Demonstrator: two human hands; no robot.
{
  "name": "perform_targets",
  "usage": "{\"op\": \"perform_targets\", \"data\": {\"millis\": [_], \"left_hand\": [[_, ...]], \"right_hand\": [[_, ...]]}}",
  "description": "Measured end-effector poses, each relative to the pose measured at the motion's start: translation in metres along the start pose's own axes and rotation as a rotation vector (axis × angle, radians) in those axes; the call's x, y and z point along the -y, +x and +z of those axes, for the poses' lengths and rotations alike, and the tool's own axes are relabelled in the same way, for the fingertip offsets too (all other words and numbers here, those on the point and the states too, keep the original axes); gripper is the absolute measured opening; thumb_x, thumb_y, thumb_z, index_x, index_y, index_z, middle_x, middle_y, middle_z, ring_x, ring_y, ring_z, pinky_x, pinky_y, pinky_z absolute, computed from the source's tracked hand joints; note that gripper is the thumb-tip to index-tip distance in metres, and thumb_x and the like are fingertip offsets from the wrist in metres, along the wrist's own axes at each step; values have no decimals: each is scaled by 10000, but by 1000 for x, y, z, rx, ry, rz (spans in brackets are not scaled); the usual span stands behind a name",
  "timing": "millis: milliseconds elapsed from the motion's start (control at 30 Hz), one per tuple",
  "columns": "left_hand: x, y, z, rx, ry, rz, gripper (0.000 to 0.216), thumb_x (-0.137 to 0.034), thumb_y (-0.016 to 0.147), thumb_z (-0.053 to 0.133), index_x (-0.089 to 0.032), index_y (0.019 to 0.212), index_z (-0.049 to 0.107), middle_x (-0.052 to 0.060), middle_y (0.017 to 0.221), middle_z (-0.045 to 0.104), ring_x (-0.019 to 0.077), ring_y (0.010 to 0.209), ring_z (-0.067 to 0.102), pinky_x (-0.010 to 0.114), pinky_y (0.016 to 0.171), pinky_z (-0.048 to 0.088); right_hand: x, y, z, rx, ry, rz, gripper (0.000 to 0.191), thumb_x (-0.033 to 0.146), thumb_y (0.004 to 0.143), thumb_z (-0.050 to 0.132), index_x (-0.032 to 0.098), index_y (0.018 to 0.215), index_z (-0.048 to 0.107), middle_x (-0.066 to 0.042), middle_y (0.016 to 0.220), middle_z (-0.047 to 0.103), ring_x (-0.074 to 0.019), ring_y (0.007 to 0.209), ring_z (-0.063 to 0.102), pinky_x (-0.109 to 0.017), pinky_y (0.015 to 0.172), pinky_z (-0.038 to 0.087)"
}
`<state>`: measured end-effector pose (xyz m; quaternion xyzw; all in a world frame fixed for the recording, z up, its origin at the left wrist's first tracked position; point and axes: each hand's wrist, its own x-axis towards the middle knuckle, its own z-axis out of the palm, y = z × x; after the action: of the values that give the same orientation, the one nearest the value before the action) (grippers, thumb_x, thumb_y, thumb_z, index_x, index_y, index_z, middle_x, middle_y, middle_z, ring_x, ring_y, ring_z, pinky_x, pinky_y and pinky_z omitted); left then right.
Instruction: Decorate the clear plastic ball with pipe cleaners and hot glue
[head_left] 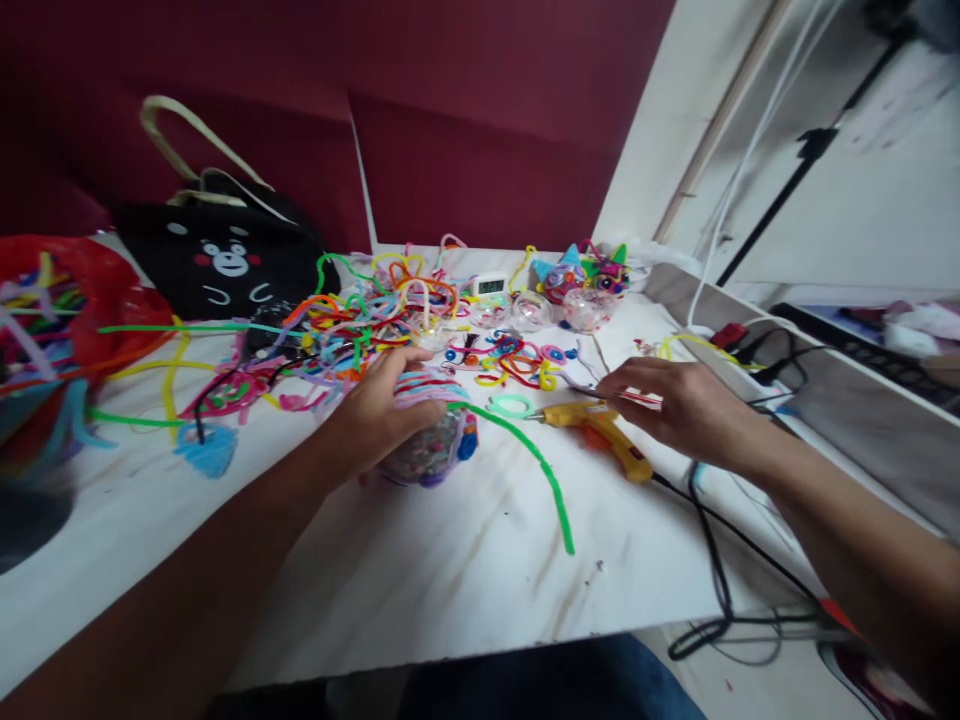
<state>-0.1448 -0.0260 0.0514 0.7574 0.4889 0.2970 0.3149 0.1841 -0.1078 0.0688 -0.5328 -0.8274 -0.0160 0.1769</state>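
Note:
My left hand is closed around a clear ball filled with small colourful bits and partly wrapped in striped pipe cleaners. From under its thumb a green pipe cleaner curves out to the right and down. My right hand is closed, with a slim tool poking from its fingers; what kind it is I cannot make out. Just below that hand lies a yellow glue gun, its nozzle facing left. A pale green ring of pipe cleaner sits near the nozzle.
A heap of pipe cleaners spreads behind the ball, beside a small digital timer. Decorated balls stand at the back. A black bag and a red plastic bag are left. Black cable trails over the table's right edge.

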Motion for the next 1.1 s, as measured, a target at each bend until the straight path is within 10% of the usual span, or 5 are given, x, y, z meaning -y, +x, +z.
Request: {"op": "perform_targets", "data": {"millis": [300, 500, 1100], "left_hand": [[-14, -2, -10, 138, -21, -146, 678, -659, 736, 599, -258, 1277, 517, -5, 1071, 668, 306, 958, 601, 310, 749, 456], [-15, 2, -12, 156, 8, -128, 719, -656, 750, 596, -264, 1335, 448, 9, 1329, 551, 311, 1168, 530, 307, 892, 461], [-7, 7, -16, 237, -42, -111, 645, -616, 751, 611, -271, 1281, 483, 48, 1242, 594, 317, 1146, 578, 399, 932, 463]], "right_hand": [[-33, -70, 2, 179, 98, 353, 319, 258, 861, 524, 197, 1135, 677, -89, 1066, 745, -186, 854, 713, -287, 705, 558], [-25, -53, 18, 83, 115, 359, 289, 304, 868, 499, 187, 1072, 668, -82, 1017, 739, -204, 844, 697, -311, 741, 529], [-31, -29, 46, 254, 187, 517, 341, 529, 779, 558, 212, 659, 586, -35, 613, 641, -165, 539, 560, -280, 509, 346]]}}
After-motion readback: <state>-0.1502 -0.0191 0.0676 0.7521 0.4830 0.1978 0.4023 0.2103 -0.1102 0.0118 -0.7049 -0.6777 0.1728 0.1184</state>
